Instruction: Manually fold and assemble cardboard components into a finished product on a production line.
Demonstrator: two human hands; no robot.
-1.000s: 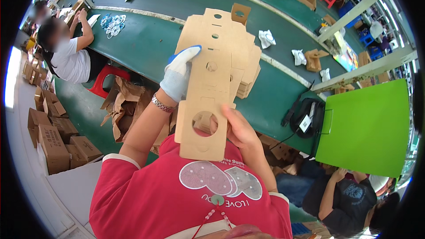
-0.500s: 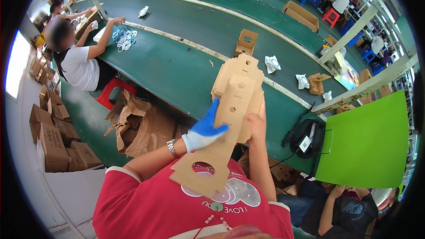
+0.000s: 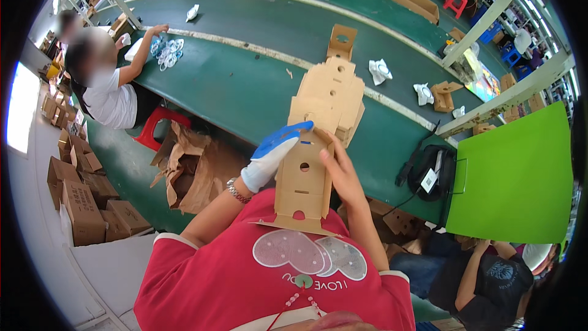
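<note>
A brown cardboard box blank (image 3: 304, 181) with round holes and slots is held in front of my chest, its long side walls folded partly upward. My left hand (image 3: 272, 154), in a white glove with blue fingers, grips its left side and far end. The bare right hand (image 3: 344, 178) is closed round the right side wall, thumb on the inside. Just beyond lies a stack of flat cardboard blanks (image 3: 327, 93) on the green table, partly hidden by the held one. The blank's near flap is spread out against my red shirt.
A small open cardboard box (image 3: 342, 43) stands behind the stack. White wrapped items (image 3: 380, 72) lie on the conveyor belt (image 3: 269, 24). A black bag (image 3: 427, 175) and a green panel (image 3: 511, 175) are at right. At left, a co-worker (image 3: 110, 86) sits near coiled cables (image 3: 166, 53).
The blank has turned from flat and slanted to upright before me, and its side walls are now bent up. Both hands have shifted to its far end.
</note>
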